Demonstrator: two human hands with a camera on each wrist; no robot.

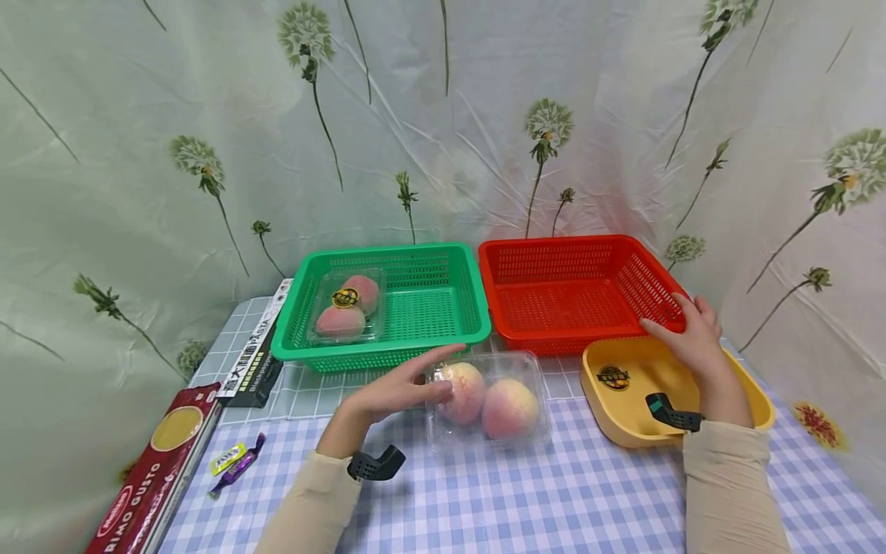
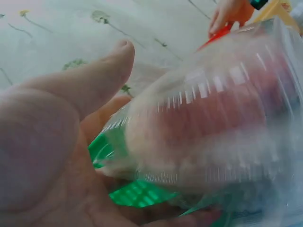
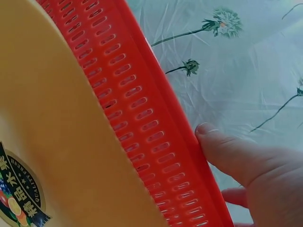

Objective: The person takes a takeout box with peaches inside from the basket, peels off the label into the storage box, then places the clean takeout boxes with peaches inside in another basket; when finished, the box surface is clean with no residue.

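Observation:
My left hand (image 1: 401, 388) holds the left end of a clear plastic box (image 1: 536, 392), its thumb and fingers spread about that end. Inside the box lie two pink and yellow peaches (image 1: 510, 408); motion blurs them in the left wrist view. My right hand (image 1: 692, 338) is at the front right corner of the red basket (image 1: 554, 308). In the right wrist view the thumb (image 3: 208, 135) touches the basket's rim, while the other fingers are partly hidden beyond it.
A green basket (image 1: 429, 308) bears another clear box with two peaches (image 1: 342, 319). Below my right forearm stands a yellow bin (image 1: 623, 412) with a round sticker. At left lie a black pasta pack (image 1: 256, 369), a red spaghetti pack (image 1: 162, 462) and two small wrapped sweets (image 1: 238, 465).

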